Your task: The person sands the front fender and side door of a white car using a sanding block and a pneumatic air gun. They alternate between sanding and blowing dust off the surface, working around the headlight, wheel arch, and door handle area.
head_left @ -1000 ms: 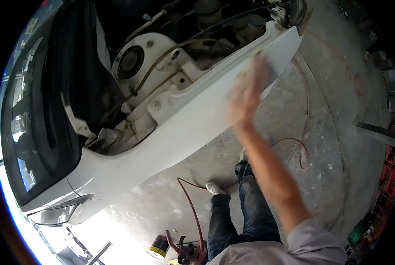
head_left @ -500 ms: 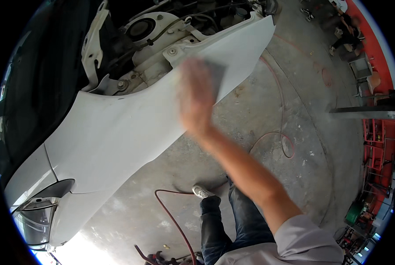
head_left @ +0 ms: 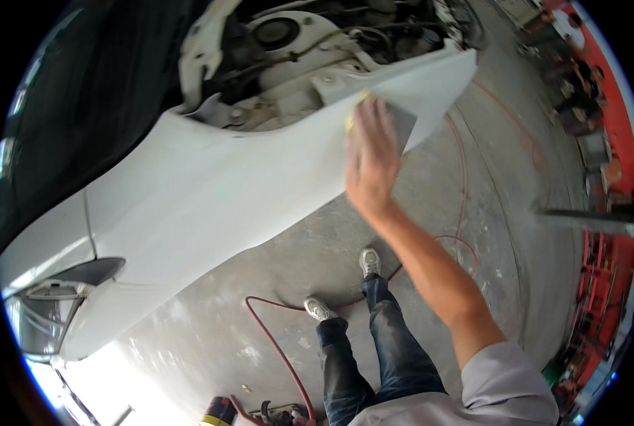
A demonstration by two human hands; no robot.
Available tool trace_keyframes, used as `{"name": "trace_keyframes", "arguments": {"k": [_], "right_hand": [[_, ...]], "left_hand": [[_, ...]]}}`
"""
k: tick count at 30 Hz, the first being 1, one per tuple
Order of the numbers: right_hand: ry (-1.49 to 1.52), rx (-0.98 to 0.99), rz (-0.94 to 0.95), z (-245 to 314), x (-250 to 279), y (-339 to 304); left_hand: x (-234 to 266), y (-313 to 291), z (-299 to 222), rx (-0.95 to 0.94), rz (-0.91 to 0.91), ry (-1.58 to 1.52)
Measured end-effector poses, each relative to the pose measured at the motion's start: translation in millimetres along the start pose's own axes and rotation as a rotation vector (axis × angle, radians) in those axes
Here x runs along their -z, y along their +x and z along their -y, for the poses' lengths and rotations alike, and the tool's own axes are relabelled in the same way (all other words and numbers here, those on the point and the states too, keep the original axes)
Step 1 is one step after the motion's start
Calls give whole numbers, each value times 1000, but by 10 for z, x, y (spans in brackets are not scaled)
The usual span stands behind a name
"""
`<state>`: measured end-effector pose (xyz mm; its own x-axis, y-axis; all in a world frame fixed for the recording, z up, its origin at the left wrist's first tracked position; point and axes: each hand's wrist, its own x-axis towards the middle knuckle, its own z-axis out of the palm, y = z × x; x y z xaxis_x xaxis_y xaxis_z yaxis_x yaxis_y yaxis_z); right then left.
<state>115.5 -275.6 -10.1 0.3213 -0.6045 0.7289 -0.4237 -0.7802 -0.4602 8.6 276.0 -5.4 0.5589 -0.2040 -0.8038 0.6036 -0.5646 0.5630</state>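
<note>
right hand (head_left: 371,160) flat, fingers spread, pressing grey sanding sheet (head_left: 402,124) on white fender (head_left: 210,192) near its rear end, palm keeps it flush | left hand unseen | red hose (head_left: 274,348) on floor

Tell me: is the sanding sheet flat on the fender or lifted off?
Flat: the right hand presses the grey sheet against the white fender.

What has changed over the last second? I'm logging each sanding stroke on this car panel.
The right hand slid along the white fender, from its far end back toward the middle, then out toward that end again, pressing the grey sanding sheet flat throughout. The head view swung too. Nothing was taken up or let go; the red hose lies on the floor as before.
</note>
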Motion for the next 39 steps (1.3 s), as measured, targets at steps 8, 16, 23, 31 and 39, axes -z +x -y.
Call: {"name": "trace_keyframes", "arguments": {"k": [8, 16, 23, 31, 39], "right_hand": [[88, 1023, 549, 617, -282, 211], [-78, 1204, 594, 401, -167, 523], [166, 1213, 476, 2001, -723, 196], [-32, 1318, 523, 1517, -484, 548], [-61, 1242, 503, 1637, -516, 513]], "left_hand": [[-122, -347, 464, -41, -78, -64], [-211, -438, 1039, -143, -70, -92], [-464, -566, 352, -205, -24, -79], [-260, -628, 110, -123, -89, -83], [135, -700, 982, 22, -33, -87]]}}
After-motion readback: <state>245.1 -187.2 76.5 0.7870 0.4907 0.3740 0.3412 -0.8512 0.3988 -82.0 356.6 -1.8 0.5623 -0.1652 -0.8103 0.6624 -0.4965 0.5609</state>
